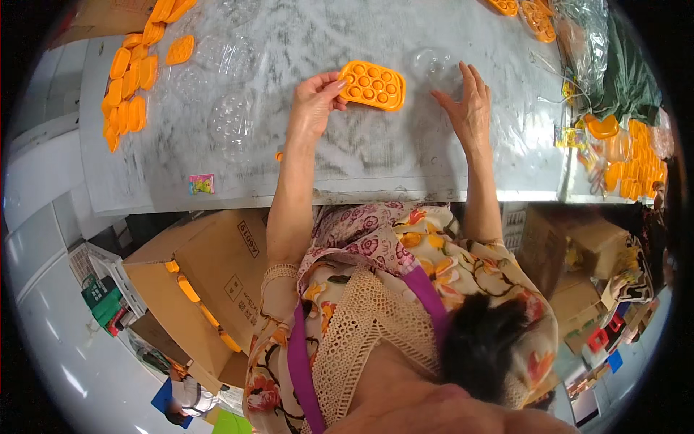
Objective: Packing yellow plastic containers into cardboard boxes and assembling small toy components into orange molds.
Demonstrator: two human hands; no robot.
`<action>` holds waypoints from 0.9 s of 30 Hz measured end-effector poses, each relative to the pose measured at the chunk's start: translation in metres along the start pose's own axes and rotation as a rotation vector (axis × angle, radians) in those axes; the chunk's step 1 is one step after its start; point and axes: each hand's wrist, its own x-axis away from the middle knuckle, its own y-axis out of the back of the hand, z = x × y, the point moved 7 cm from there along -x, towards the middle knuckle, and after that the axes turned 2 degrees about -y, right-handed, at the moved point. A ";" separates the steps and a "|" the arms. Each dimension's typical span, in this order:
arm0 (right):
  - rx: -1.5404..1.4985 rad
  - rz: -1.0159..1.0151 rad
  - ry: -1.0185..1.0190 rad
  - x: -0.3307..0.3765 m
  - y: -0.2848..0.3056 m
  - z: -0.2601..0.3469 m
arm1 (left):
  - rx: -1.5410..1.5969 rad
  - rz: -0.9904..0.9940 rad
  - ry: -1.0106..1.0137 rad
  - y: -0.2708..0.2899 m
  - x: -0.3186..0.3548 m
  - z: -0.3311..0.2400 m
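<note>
An orange plastic tray [376, 87] with rounded corners and several round domes is held by its left edge, pinched between the thumb and fingers of my left hand [315, 101]. My right hand [470, 108] is raised over the table to the right of the tray, fingers stretched and thumb apart, with nothing in it. Just beyond its thumb lies a clear plastic shell [432, 64]. More clear moulded shells [233, 119] lie left of my left hand. A small orange piece [279, 155] shows partly behind my left forearm.
Orange cases [130, 79] are heaped along the table's left side, with a single orange tray [180, 50] beside them. A small pink packet [201, 184] lies near the front edge. At the right are more orange pieces [640, 163] and clear plastic bags [585, 36]. Below stands an open cardboard box [210, 260].
</note>
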 end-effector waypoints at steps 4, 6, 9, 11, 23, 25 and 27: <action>0.047 -0.163 0.157 0.004 0.010 0.023 | 0.352 0.027 0.014 0.026 -0.001 -0.012; -0.042 -0.200 0.229 0.007 0.008 0.043 | 0.434 0.004 -0.042 0.047 -0.001 -0.024; -0.175 -0.066 0.374 0.009 -0.015 0.074 | 0.443 -0.055 -0.121 0.061 0.006 -0.042; -0.207 0.027 0.431 0.008 -0.037 0.084 | 0.450 -0.049 -0.131 0.063 0.008 -0.046; -0.058 -0.041 0.463 0.005 -0.067 0.090 | 0.464 -0.036 -0.165 0.062 0.022 -0.040; -0.023 -0.049 0.460 0.002 -0.069 0.090 | 0.455 -0.029 -0.175 0.056 0.019 -0.042; -0.077 -0.040 0.484 0.003 -0.066 0.088 | 0.450 -0.013 -0.164 0.048 0.018 -0.040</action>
